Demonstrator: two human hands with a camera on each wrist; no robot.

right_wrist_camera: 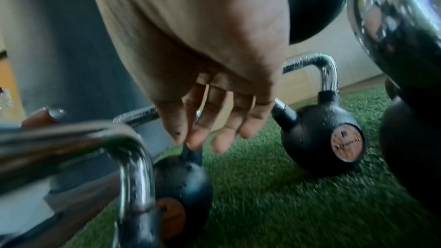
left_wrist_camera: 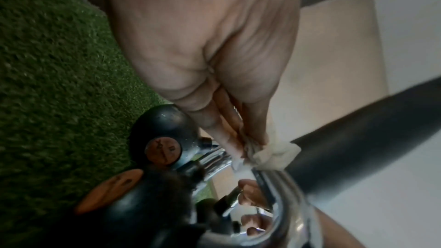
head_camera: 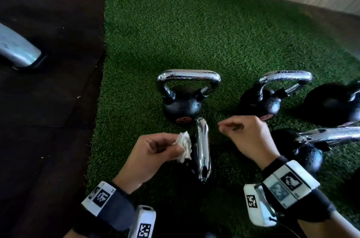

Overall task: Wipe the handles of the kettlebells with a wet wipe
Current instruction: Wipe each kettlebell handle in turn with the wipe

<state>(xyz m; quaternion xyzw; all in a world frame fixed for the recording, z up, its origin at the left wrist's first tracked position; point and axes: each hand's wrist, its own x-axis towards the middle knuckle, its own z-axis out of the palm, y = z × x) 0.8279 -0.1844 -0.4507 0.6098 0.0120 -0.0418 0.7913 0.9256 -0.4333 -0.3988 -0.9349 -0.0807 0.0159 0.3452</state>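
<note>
The left hand pinched a crumpled white wipe just beside the near kettlebell's chrome handle, probably placed to rub it. The right hand hovered right of that handle, fingers loosely curled, holding nothing. Further black, pebbled kettlebells with smooth, rounded handles stood on coarse green turf.

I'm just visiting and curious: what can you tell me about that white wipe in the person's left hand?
The wet wipe is a small white sheet, crumpled into a wad that looks like thin, soft tissue. The left hand pinches it between thumb and fingers, with a bunched end sticking out past them. It sits right beside the chrome handle of the nearest kettlebell, above the green turf; whether it touches the handle is unclear.
</note>
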